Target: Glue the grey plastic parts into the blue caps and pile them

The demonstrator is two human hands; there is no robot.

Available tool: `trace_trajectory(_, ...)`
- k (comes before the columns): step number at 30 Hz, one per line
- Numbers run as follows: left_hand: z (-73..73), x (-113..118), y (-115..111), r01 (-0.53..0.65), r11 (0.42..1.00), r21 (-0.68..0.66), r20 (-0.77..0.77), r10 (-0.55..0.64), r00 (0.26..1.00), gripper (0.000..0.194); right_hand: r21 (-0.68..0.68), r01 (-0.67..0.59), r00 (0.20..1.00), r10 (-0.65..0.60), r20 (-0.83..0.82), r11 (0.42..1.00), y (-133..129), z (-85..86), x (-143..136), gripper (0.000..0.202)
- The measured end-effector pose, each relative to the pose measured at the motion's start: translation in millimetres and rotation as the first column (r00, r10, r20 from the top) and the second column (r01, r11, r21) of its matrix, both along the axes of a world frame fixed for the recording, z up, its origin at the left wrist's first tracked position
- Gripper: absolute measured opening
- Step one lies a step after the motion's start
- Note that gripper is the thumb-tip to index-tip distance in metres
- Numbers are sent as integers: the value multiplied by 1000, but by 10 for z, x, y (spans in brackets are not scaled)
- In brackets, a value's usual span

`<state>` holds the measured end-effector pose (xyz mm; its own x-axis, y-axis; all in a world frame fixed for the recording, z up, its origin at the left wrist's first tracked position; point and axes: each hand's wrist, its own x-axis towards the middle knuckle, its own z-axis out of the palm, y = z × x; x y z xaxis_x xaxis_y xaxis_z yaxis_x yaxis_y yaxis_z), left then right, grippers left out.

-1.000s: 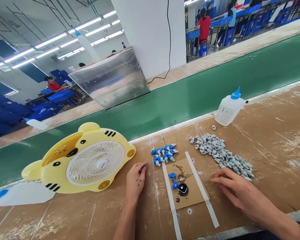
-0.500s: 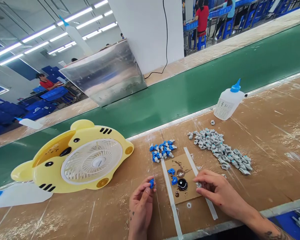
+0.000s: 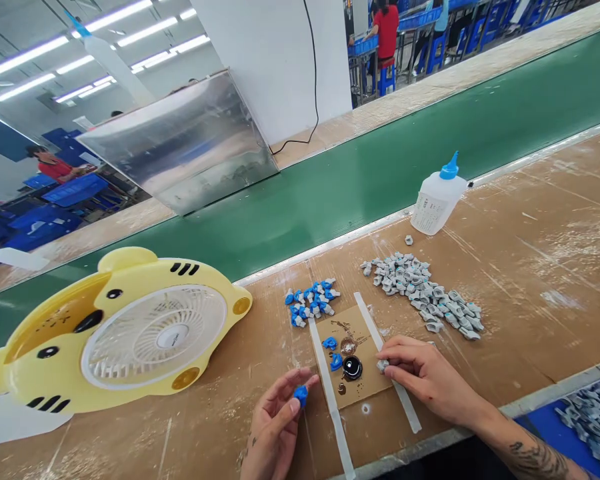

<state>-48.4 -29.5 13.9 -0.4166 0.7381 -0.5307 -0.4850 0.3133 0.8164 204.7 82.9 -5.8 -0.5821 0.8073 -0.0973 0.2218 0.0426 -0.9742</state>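
Between its thumb and fingers my left hand (image 3: 279, 421) grips a small blue plastic part (image 3: 301, 396), left of the taped cardboard. At the cardboard's right side, my right hand (image 3: 423, 377) pinches a small grey plastic part (image 3: 382, 365). On the cardboard piece (image 3: 370, 390) sits a round pool of black liquid (image 3: 352, 368), with two loose blue parts (image 3: 335, 362) beside it. Behind lies a small heap of joined blue-and-grey parts (image 3: 313, 301). A larger pile of grey parts (image 3: 425, 287) spreads to the right.
A yellow animal-shaped fan (image 3: 145, 333) lies at left. A white bottle with blue nozzle (image 3: 437, 203) stands at back right, before the green conveyor belt (image 3: 360, 167). More grey parts (image 3: 595, 417) fill a blue bin at lower right. Other people sit at distant tables.
My head view has shifted rightward, so the scene sits further left. My left hand has turned and its fingers opened out more around the blue part. The right hand keeps pinching the grey part.
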Motion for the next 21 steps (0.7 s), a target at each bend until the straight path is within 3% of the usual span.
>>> trace_trajectory(4,68,68,-29,74,997,-9,-130,-74,989,39,-4,-8,1000,8,-4,1000,20,24,-13,26)
trace_trajectory(8,30,98,3,153,987,-57,-402,-163,901,32,0,-22,1000,22,-20,1000,17,32,-30,25)
trace_trajectory(13,-60,250,111,94,995,15,-525,-72,848,23,18,-8,999,8,-51,1000,-1,0,-37,23)
trace_trajectory(15,-76,332,158,122,993,8,-554,-97,826,19,24,6,998,-5,-55,1000,-7,-19,-37,24)
trace_trajectory(18,-94,424,215,235,972,9,-690,-164,705,16,92,17,999,-13,-39,996,-10,-47,-27,28)
trace_trajectory(21,-119,475,254,313,949,40,-814,-151,561,15,202,28,999,-21,-34,979,-12,-66,-9,34)
